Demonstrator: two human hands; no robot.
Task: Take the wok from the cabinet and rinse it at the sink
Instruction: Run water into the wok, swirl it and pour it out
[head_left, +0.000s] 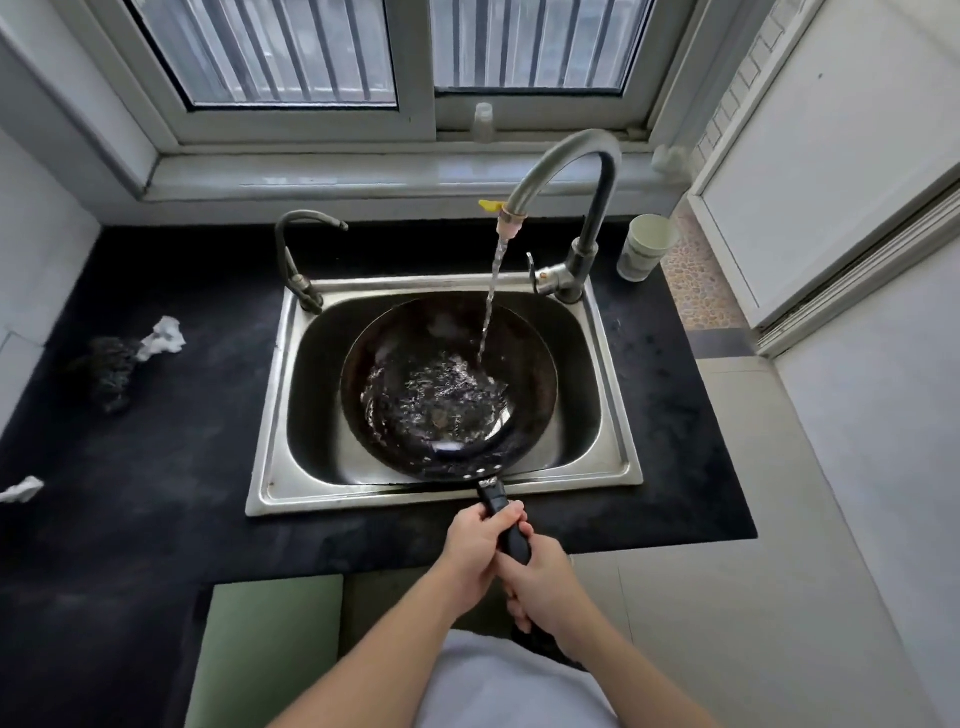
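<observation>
Two hands held one dark wok (400, 332) over the basin of a stainless-steel sink (291, 488), where a stream of water (491, 296) fell from the tall curved tap (597, 208) onto the right side of the pan's inner wall. Water pooled and rippled in the bottom of the wok. The pan's black handle (496, 499) reached out over the sink's front rim toward the person. The left hand (475, 551) gripped the handle nearer the pan with its fingers curled round it. The right hand (540, 582) clasped the handle's end just behind, fingers wrapped likewise, and touched the left.

A yellow tab (488, 205) stuck out beside the tap's pale nozzle. A second, smaller tap (291, 260) stood at the sink's rear left corner, with no water running from it. A pale cup (647, 249) stood on the black countertop (156, 467), just right of the tall tap's base. To the left of the sink lay a crumpled white paper (163, 335) touching a dark, blurred lump (111, 364), possibly a scouring pad. Another scrap of white paper (21, 488) lay at the counter's far left edge. A small clear bottle (483, 122) stood on the sill beneath the barred window (260, 52)
</observation>
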